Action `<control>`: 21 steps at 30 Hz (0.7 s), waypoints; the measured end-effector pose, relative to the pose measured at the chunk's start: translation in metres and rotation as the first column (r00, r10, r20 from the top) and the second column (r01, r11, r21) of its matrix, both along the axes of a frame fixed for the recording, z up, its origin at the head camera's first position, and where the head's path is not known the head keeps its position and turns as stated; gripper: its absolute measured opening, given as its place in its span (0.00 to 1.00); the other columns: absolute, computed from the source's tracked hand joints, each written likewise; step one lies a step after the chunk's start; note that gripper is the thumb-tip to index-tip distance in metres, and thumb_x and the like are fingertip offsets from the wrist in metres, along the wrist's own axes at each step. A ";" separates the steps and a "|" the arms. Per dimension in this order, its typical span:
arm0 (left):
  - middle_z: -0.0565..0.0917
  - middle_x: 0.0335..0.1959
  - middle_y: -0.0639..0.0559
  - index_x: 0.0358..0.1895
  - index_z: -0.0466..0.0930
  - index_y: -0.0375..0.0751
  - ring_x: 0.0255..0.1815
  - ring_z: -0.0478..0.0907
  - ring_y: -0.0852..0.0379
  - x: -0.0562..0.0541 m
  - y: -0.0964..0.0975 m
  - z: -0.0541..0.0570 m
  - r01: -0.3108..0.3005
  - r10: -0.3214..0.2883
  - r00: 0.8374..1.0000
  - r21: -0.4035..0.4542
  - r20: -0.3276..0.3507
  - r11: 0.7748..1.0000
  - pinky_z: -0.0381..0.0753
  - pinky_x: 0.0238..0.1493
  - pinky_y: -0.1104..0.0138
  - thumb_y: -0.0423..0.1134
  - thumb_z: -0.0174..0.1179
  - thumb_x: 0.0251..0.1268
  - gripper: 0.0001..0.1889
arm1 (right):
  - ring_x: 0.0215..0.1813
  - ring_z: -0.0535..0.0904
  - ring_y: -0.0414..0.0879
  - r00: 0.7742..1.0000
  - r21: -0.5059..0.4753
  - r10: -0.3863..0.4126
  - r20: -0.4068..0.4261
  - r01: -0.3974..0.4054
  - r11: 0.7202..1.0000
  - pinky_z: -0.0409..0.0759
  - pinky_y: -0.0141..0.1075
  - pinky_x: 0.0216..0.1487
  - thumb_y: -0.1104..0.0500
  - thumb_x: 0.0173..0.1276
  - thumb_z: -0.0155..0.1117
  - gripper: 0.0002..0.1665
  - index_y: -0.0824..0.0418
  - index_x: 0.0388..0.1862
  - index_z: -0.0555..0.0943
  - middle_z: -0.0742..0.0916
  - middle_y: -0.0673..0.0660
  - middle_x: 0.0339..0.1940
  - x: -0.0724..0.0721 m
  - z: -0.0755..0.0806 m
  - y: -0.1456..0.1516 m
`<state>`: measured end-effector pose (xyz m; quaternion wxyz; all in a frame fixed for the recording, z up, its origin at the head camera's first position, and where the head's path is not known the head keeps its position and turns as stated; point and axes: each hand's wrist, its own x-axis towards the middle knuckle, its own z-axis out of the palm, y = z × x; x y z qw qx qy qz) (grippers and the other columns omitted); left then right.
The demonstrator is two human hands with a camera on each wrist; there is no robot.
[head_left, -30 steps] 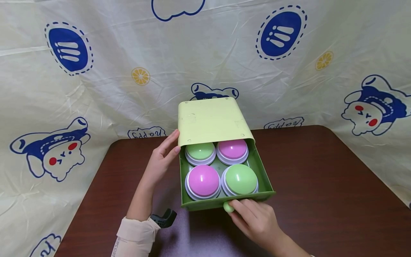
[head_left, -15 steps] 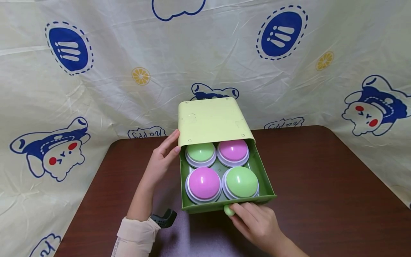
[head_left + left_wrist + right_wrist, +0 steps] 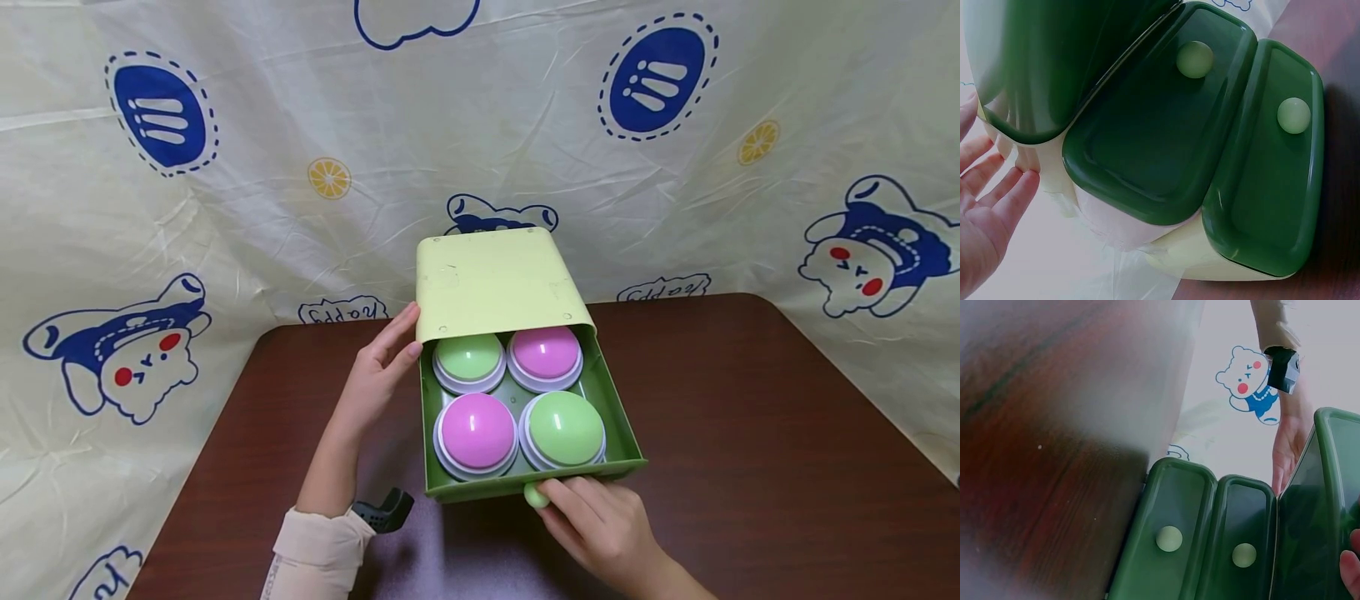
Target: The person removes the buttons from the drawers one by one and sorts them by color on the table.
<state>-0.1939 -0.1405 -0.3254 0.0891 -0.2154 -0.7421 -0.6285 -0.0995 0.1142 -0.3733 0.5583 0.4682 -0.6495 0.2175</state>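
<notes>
In the head view, a green drawer (image 3: pixel 611 417) stands pulled out of the top of a small cream drawer cabinet (image 3: pixel 498 279). Inside it are two pink domed pieces (image 3: pixel 477 431) and two light-green domed pieces (image 3: pixel 566 428), each with a pale rim; the back pair is partly under the cabinet top. My right hand (image 3: pixel 603 525) pinches the drawer's round green knob (image 3: pixel 536 495). My left hand (image 3: pixel 375 367) rests against the cabinet's left side with its fingers extended. In the left wrist view, the left fingers (image 3: pixel 1016 194) touch the cream wall.
Below the open drawer are two closed green drawers (image 3: pixel 1147 144) with pale round knobs (image 3: pixel 1294 115). The cabinet stands on a dark brown wooden table (image 3: pixel 750 433). A white cloth with printed cartoons (image 3: pixel 480 100) hangs behind the table.
The drawer has slid slightly farther out toward me, with my right hand on its knob and the domed pieces moving along. My left hand and the cabinet have stayed still.
</notes>
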 end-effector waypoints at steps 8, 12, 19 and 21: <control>0.59 0.67 0.44 0.64 0.61 0.30 0.67 0.53 0.57 -0.001 -0.001 -0.001 0.000 0.000 1.000 -0.009 0.001 1.000 0.55 0.63 0.61 0.28 0.50 0.64 0.24 | 0.16 0.68 0.37 1.000 -0.006 0.007 -0.012 -0.007 1.000 0.60 0.20 0.13 0.62 0.65 0.54 0.11 0.67 0.27 0.78 0.77 0.51 0.19 0.000 0.000 0.000; 0.59 0.66 0.43 0.64 0.61 0.30 0.67 0.53 0.57 0.000 0.000 -0.001 -0.001 0.001 1.000 -0.006 -0.001 1.000 0.54 0.64 0.60 0.27 0.50 0.64 0.24 | 0.16 0.68 0.37 1.000 -0.008 0.005 -0.013 -0.005 1.000 0.60 0.20 0.13 0.62 0.65 0.54 0.10 0.67 0.27 0.79 0.77 0.51 0.19 0.000 0.000 0.000; 0.59 0.66 0.44 0.64 0.61 0.31 0.67 0.53 0.58 0.000 0.000 0.000 -0.005 0.005 1.000 -0.010 0.001 1.000 0.54 0.64 0.61 0.28 0.50 0.64 0.24 | 0.17 0.69 0.37 1.000 -0.001 -0.006 0.018 0.006 1.000 0.62 0.20 0.14 0.61 0.65 0.55 0.11 0.66 0.28 0.79 0.77 0.50 0.20 0.003 0.002 0.000; 0.59 0.67 0.44 0.64 0.61 0.31 0.67 0.53 0.58 0.000 -0.001 0.001 -0.008 0.008 1.000 -0.015 0.004 1.000 0.54 0.64 0.62 0.28 0.50 0.64 0.24 | 0.17 0.70 0.37 0.999 0.014 -0.010 0.047 0.009 1.000 0.63 0.20 0.14 0.59 0.65 0.55 0.11 0.66 0.28 0.79 0.78 0.50 0.21 0.005 0.003 0.001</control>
